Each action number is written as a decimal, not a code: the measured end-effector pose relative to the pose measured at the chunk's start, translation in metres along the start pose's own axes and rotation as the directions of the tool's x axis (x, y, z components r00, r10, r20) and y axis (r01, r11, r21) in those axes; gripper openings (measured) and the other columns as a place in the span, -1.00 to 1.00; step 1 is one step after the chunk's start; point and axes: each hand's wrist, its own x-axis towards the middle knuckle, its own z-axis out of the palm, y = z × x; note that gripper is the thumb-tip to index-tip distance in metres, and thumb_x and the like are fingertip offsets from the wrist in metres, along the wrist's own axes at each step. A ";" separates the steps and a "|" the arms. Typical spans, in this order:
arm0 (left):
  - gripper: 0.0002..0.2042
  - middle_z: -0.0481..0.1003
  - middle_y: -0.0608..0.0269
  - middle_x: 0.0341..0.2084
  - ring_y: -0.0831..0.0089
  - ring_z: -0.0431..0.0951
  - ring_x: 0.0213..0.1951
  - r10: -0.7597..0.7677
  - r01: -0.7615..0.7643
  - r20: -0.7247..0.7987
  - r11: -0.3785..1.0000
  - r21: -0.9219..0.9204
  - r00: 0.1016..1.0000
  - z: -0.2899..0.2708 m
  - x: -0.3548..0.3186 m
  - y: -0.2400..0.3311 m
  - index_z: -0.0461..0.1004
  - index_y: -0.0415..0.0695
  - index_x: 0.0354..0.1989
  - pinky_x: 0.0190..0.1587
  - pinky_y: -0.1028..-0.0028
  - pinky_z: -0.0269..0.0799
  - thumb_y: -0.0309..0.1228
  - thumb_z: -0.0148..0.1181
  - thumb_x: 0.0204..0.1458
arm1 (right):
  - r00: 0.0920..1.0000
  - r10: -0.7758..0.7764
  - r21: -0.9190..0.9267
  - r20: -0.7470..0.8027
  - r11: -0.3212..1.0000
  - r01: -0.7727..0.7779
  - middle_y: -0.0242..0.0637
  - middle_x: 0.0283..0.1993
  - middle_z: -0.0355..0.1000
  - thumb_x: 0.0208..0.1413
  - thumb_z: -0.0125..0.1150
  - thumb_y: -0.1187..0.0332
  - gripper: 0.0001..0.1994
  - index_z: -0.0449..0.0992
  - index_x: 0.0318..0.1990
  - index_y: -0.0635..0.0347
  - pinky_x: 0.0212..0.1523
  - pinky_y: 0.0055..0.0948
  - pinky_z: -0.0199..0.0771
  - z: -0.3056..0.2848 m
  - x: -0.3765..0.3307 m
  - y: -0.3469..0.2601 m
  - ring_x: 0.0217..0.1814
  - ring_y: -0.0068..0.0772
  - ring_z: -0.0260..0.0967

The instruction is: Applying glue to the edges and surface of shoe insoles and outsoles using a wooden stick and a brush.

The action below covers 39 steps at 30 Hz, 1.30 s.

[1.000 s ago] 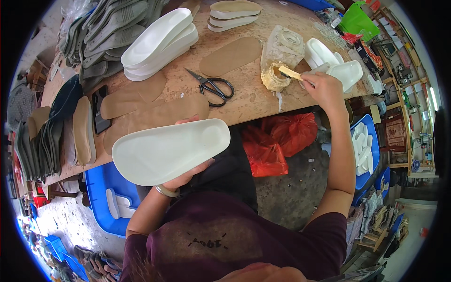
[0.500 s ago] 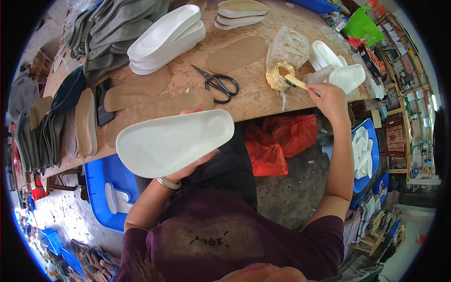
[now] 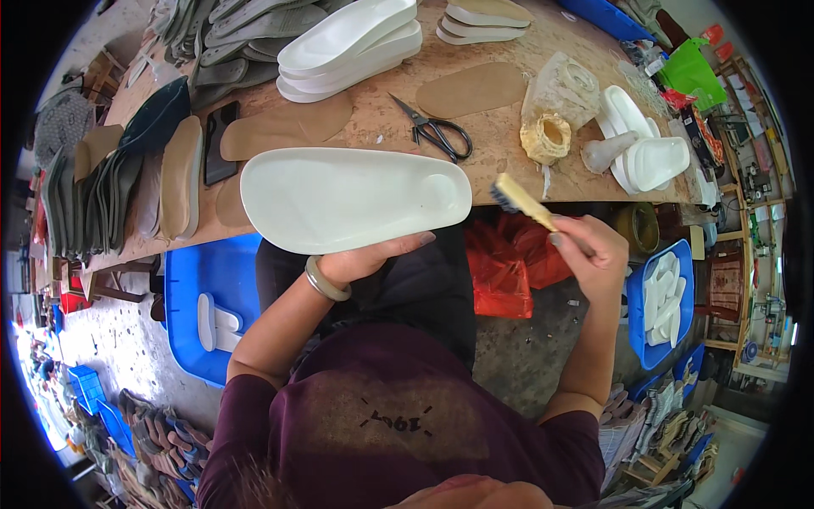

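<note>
My left hand (image 3: 366,259) supports a white shoe sole (image 3: 348,199) from below, its thumb at the near edge. The sole lies level in front of me, broad end left, its hollowed upper face turned up. To its right, my right hand (image 3: 593,248) pinches the end of a small wooden-handled brush (image 3: 526,204). The dark bristles point left, close to the narrow end of the sole but apart from it. Beyond the brush, a yellow-crusted pot (image 3: 545,140) stands on the workbench (image 3: 373,127).
Black-handled scissors (image 3: 437,131) and tan insoles (image 3: 471,90) lie on the bench. Stacked white soles (image 3: 348,55) stand at the back, with grey pieces (image 3: 254,34) beside them. A phone (image 3: 222,142) lies at left. Blue tubs (image 3: 208,288) and red bags (image 3: 509,263) sit below.
My right hand has drawn the brush out of the pot, left and toward me. The white sole has come slightly up and right, turned more level. The whole view has shifted.
</note>
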 end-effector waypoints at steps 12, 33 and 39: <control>-0.48 0.49 0.21 -0.06 0.37 0.46 -0.02 -0.147 0.165 0.087 0.952 -0.257 0.985 -0.010 -0.016 0.005 0.39 -0.22 0.07 0.09 0.36 0.35 -0.38 0.41 -0.10 | 0.882 -0.465 -0.296 0.081 0.833 0.467 -0.43 -0.64 0.19 -0.24 0.43 0.48 -0.73 0.63 -0.28 0.01 -0.66 -0.44 0.14 0.019 0.042 -0.039 -0.66 -0.45 0.18; -0.54 0.50 0.21 -0.08 0.38 0.46 -0.02 -0.136 0.139 0.030 0.957 -0.254 0.990 -0.013 -0.017 0.016 0.44 -0.21 0.01 0.08 0.36 0.36 -0.42 0.41 -0.10 | 0.840 -0.520 -0.349 0.156 0.766 0.539 -0.42 -0.63 0.13 -0.19 0.43 0.42 -0.78 0.63 -0.30 -0.02 -0.67 -0.42 0.14 0.021 0.050 -0.033 -0.66 -0.43 0.17; -0.58 0.52 0.25 -0.09 0.37 0.50 -0.07 -0.111 0.105 0.108 0.992 0.065 0.988 -0.027 -0.020 0.015 0.46 -0.21 0.00 0.07 0.37 0.37 -0.46 0.37 -0.08 | 0.892 -0.383 -0.291 0.239 0.848 0.442 -0.40 -0.66 0.14 -0.18 0.41 0.45 -0.82 0.63 -0.34 0.02 -0.65 -0.41 0.15 0.014 0.033 -0.032 -0.65 -0.42 0.18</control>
